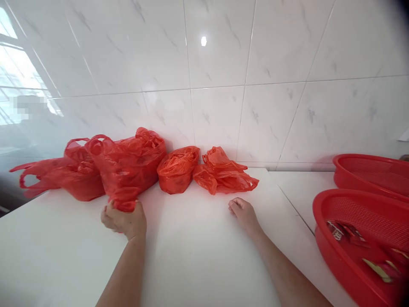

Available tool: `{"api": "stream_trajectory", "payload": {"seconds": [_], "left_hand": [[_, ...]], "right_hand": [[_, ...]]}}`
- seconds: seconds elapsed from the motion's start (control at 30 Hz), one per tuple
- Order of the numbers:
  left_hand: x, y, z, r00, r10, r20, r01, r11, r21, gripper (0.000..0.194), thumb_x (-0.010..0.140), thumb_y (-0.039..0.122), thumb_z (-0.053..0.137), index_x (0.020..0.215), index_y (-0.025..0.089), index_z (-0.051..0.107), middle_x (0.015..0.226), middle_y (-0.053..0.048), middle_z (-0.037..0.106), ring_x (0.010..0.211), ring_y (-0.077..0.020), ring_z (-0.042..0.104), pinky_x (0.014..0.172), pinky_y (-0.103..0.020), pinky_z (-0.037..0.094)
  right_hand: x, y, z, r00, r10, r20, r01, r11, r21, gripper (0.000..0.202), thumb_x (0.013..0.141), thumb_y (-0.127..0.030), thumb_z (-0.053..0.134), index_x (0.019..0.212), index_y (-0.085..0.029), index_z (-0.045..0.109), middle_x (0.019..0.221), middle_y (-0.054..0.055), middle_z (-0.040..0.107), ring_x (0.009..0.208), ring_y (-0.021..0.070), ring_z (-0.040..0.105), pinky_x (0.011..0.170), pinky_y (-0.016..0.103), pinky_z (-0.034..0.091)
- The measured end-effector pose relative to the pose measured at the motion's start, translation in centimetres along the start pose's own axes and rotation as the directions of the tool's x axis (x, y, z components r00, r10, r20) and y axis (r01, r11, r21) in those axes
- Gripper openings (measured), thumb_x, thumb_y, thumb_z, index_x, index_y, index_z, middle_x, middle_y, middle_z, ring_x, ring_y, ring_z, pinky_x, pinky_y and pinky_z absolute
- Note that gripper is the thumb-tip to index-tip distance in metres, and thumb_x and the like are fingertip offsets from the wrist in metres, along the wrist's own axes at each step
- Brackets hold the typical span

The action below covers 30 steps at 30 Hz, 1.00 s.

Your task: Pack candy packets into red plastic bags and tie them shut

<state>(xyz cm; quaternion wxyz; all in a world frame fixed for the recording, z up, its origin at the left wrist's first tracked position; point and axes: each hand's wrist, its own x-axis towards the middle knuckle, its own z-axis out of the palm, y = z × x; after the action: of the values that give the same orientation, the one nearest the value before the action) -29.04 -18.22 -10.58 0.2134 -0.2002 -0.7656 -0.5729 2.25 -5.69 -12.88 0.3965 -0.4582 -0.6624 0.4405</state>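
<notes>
My left hand [126,219] is closed around a gathered lower part of a red plastic bag [126,164]. That bag is large, bulging and crumpled on top, with loop handles; its contents are hidden. Over the white table my right hand [244,213] has its fingers curled in against the thumb, and nothing shows between them. Just beyond it lies a loose, crumpled red plastic bag [223,172]. A smaller rounded red bag bundle [178,168] sits between that one and the large bag.
Another filled red bag [78,179] rests at the left, its handles spread. To the right stand a red plastic basket [329,251] with several small wrapped packets [354,236] and a second red basket [338,175] behind it. A tiled wall [217,123] bounds the white table [191,251].
</notes>
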Motion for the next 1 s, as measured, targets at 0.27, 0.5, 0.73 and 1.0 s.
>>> {"api": "stream_trajectory", "payload": {"seconds": [0.27, 0.5, 0.73, 1.0], "left_hand": [[-4.6, 3.4, 2.4, 0.883, 0.438, 0.169, -0.452, 0.891, 0.051, 0.055, 0.076, 0.03, 0.059, 0.127, 0.019, 0.042, 0.148, -0.017, 0.019, 0.138, -0.0366, 0.012, 0.107, -0.059, 0.015], [-4.3, 2.0, 4.1, 0.742, 0.531, 0.41, -0.54, 0.835, -0.105, 0.035, 0.079, 0.024, 0.053, 0.115, 0.02, 0.053, 0.137, -0.013, 0.037, 0.131, -0.0331, 0.031, 0.102, -0.052, 0.032], [-4.1, 1.1, 4.8, 0.729, 0.524, 0.441, -0.516, 0.843, -0.151, 0.032, 0.079, 0.024, 0.053, 0.111, 0.018, 0.057, 0.133, -0.015, 0.041, 0.125, -0.0322, 0.038, 0.098, -0.051, 0.038], [-4.5, 1.0, 4.9, 0.695, 0.545, 0.468, -0.501, 0.835, -0.229, 0.031, 0.079, 0.02, 0.053, 0.11, 0.021, 0.057, 0.129, -0.013, 0.045, 0.124, -0.031, 0.04, 0.097, -0.053, 0.04]], "right_hand": [[2.9, -4.5, 0.2, 0.797, -0.54, -0.27, 0.37, 0.791, -0.488, 0.017, 0.084, -0.023, 0.042, 0.091, -0.02, 0.057, 0.104, 0.008, 0.055, 0.099, 0.0204, 0.051, 0.082, 0.032, 0.043], [9.1, -7.0, 1.2, 0.816, -0.549, -0.182, 0.287, 0.658, -0.697, 0.049, 0.075, -0.008, 0.043, 0.122, -0.021, 0.046, 0.121, 0.015, 0.047, 0.107, 0.0287, 0.045, 0.086, 0.045, 0.038], [12.5, -6.4, 0.9, 0.929, -0.224, -0.294, 0.158, 0.96, -0.233, 0.01, 0.071, -0.02, 0.05, 0.061, -0.02, 0.053, 0.077, 0.007, 0.055, 0.079, 0.0227, 0.054, 0.069, 0.038, 0.042], [15.1, -8.2, -0.5, 0.909, -0.001, -0.416, 0.129, 0.952, 0.279, 0.011, 0.075, -0.033, 0.044, 0.075, -0.022, 0.044, 0.071, 0.002, 0.056, 0.067, 0.0145, 0.06, 0.058, 0.028, 0.052]]}}
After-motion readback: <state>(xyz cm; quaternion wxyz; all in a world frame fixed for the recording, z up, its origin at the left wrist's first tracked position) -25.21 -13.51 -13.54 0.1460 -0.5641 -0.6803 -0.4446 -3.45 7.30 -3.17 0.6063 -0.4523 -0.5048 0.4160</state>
